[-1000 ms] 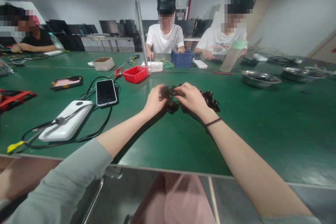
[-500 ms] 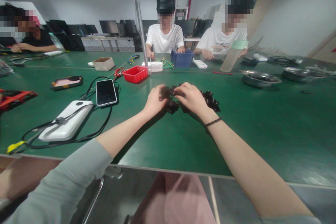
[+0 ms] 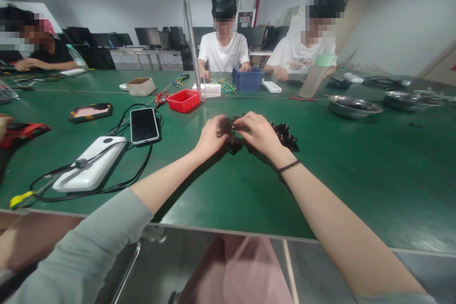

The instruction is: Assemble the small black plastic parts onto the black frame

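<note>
Over the green table point(image 3: 213, 190), my left hand point(image 3: 211, 137) has its fingers closed around a small black part point(image 3: 223, 126). Facing it, my right hand point(image 3: 259, 132) pinches at the same spot, its fingertips against a small dark piece point(image 3: 235, 123); its exact kind is too small to tell. Below the fingertips lies another black part point(image 3: 234, 144). A cluster of glossy black parts point(image 3: 285, 137) sits just beyond my right hand, partly hidden by it.
To the left are a phone point(image 3: 144, 126), a white power bank point(image 3: 90, 164) with black cables, and a red bin point(image 3: 184, 100). A metal bowl point(image 3: 354, 106) stands at right. Across the table, people work near a blue bin point(image 3: 247, 79) and a bottle point(image 3: 315, 76).
My hands stay almost in place, with only slight finger movement at the black parts. At the far left, another person's hand has come in over the red object.
</note>
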A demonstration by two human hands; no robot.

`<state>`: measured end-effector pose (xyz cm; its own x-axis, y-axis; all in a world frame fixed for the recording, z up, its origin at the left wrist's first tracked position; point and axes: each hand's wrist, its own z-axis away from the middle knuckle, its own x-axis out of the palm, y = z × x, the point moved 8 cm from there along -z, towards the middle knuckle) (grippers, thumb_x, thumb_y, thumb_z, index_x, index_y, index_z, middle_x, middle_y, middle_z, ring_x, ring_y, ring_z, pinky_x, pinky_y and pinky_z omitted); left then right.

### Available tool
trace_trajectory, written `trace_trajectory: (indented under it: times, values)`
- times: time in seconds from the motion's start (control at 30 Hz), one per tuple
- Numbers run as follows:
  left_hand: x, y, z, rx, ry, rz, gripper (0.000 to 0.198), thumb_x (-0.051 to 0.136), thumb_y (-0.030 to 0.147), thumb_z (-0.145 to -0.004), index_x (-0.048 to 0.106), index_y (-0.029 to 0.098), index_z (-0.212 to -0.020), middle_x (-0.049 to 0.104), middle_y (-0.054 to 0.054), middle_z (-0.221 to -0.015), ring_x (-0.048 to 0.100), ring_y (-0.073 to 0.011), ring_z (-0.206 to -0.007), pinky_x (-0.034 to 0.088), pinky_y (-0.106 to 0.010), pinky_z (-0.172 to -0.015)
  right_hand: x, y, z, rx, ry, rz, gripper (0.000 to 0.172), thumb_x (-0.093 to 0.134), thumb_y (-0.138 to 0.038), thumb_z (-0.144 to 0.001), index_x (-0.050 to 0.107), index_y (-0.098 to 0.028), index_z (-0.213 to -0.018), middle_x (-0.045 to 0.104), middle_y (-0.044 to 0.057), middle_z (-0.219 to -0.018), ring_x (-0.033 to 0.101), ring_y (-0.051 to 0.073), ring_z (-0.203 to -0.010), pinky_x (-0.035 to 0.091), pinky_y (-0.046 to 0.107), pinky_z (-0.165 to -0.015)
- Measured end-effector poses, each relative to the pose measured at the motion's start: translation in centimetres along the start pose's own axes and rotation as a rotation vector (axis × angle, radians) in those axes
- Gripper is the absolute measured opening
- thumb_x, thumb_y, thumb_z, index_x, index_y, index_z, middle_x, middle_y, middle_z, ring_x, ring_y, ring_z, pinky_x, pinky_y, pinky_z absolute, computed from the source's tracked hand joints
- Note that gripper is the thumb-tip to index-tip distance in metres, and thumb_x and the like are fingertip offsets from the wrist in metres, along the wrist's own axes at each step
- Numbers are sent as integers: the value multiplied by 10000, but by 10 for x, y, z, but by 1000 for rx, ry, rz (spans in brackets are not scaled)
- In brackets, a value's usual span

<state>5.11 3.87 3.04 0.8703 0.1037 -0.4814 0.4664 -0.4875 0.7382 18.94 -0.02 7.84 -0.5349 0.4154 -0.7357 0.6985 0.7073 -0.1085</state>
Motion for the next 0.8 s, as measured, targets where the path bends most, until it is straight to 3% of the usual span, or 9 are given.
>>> trace_trajectory:
  times: [0.8]
  values:
    - [1,7,1,7,-44,-63,603,682,24,-725,526,156,-1292,602,-104,-1187,673,-122,-814,582,-307,-820,0,-3,1,-19,24,-21,190,612,-110,-853,659,-197,-1015,646,86,-961,609,249,-906,497,399,-830]
